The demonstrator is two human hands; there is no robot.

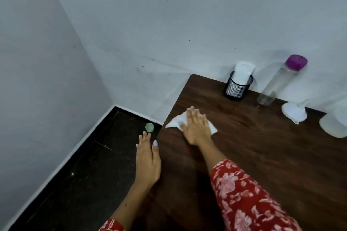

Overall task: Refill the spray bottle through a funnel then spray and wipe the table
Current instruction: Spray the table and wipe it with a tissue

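Observation:
My right hand (pixel 196 127) lies flat, palm down, on a white tissue (pixel 175 121) and presses it onto the dark wooden table (pixel 262 155) near its back left corner. My left hand (pixel 147 161) is open with fingers straight, holding nothing, and rests at the table's left edge. A white funnel (pixel 293 112) lies tipped on the table at the back right. Behind it a clear bottle with a purple cap (pixel 277 82) stands by the wall. A blurred translucent white container (pixel 336 124) sits at the far right edge; I cannot tell whether it is the spray bottle.
A black mesh holder (pixel 236 88) with folded white tissues (pixel 243 72) stands at the back of the table against the wall. A small green cap (pixel 149 127) lies on the dark floor (pixel 84 174) just left of the table. Walls close in behind and to the left.

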